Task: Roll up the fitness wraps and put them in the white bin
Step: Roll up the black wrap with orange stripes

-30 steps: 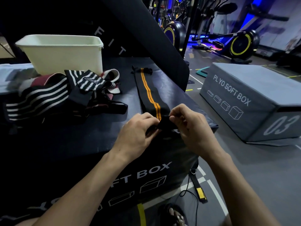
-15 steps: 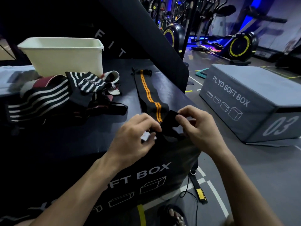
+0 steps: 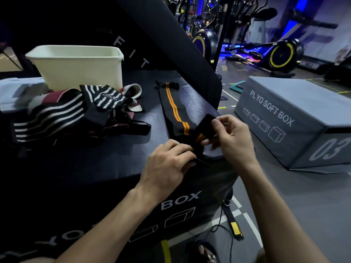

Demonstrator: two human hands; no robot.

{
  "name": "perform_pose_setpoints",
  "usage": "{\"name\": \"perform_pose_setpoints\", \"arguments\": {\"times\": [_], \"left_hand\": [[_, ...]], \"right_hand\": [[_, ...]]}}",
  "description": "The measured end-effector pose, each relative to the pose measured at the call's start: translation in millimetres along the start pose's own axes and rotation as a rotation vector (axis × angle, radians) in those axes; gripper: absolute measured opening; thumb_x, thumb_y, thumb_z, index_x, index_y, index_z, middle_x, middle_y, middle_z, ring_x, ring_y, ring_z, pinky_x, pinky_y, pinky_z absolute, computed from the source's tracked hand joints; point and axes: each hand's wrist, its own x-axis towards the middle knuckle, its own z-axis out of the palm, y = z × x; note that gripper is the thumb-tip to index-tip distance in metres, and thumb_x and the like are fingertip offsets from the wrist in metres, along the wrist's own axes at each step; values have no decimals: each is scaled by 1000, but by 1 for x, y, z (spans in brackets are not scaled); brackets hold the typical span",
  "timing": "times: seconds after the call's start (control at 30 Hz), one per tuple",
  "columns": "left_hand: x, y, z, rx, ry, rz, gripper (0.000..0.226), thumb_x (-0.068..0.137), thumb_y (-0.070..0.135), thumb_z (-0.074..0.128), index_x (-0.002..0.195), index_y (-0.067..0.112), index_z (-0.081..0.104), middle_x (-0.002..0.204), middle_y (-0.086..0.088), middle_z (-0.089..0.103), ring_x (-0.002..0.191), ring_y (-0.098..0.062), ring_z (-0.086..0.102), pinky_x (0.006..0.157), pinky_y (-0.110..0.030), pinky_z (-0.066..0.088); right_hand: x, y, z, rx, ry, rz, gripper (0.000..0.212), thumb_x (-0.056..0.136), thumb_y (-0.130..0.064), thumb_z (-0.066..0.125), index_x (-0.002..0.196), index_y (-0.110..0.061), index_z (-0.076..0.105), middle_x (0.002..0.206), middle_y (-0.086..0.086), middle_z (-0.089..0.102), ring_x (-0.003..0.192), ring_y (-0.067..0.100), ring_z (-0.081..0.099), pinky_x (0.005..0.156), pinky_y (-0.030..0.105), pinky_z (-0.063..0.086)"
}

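Note:
A long black wrap with two orange stripes (image 3: 173,109) lies stretched along the dark plyo box top (image 3: 106,158). Its near end is folded up and back over itself. My right hand (image 3: 232,137) pinches that raised folded end. My left hand (image 3: 167,164) grips the wrap's lower edge at the box's front corner. A heap of black, white and maroon striped wraps (image 3: 62,112) lies to the left. Behind the heap stands the white bin (image 3: 79,67), its inside hidden from here.
A slanted black padded panel (image 3: 176,44) rises behind the box. A grey plyo soft box (image 3: 296,118) sits on the floor to the right. Exercise bikes (image 3: 279,54) stand further back. A strap with a yellow tag (image 3: 234,225) hangs near my foot.
The wrap's near end has been lifted and folded further back by my right hand, which moved up and right. My left hand slid down to the lower edge.

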Motion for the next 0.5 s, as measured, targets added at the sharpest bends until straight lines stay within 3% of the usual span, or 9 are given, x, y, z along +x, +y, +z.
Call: {"name": "perform_pose_setpoints", "arguments": {"times": [0.1, 0.2, 0.3, 0.37, 0.5], "left_hand": [[-1, 1, -3, -53, -23, -26, 27, 95, 37, 55, 103, 21, 75, 116, 11, 74, 109, -19, 65, 80, -40, 56], [-2, 2, -7, -107, -22, -36, 27, 97, 36, 54, 107, 21, 75, 116, 9, 74, 110, -16, 67, 85, -38, 58], [-2, -2, -13, -189, 27, -46, 23, 97, 34, 58, 104, 21, 76, 110, 8, 74, 105, -13, 68, 84, -36, 57], [-2, -8, -18, -266, 52, -79, 19, 97, 32, 63, 103, 21, 76, 107, 10, 73, 103, -12, 68, 85, -35, 56], [1, -11, -26, -446, 88, -228, 12, 90, 21, 76, 102, 24, 78, 99, 14, 73, 94, -10, 69, 79, -35, 56]], "right_hand": [[8, -1, 1, 167, 144, -52, 11, 106, -14, 55, 96, -14, 60, 91, 17, 71, 79, 31, 77, 68, 43, 64], [10, -2, 4, 199, 128, -149, 8, 106, -13, 55, 101, -14, 60, 104, 20, 71, 98, 31, 74, 88, 44, 61], [4, 5, 8, -98, -67, -228, 4, 101, -13, 63, 100, -10, 66, 93, 11, 73, 89, 29, 72, 83, 50, 58], [-5, 10, 7, -222, -200, -230, 2, 97, -11, 69, 97, -11, 70, 85, 2, 74, 81, 20, 73, 77, 41, 58], [-19, 11, -6, -213, -267, -219, 8, 94, -14, 72, 100, -12, 78, 88, -4, 78, 82, 13, 75, 77, 27, 57]]}}
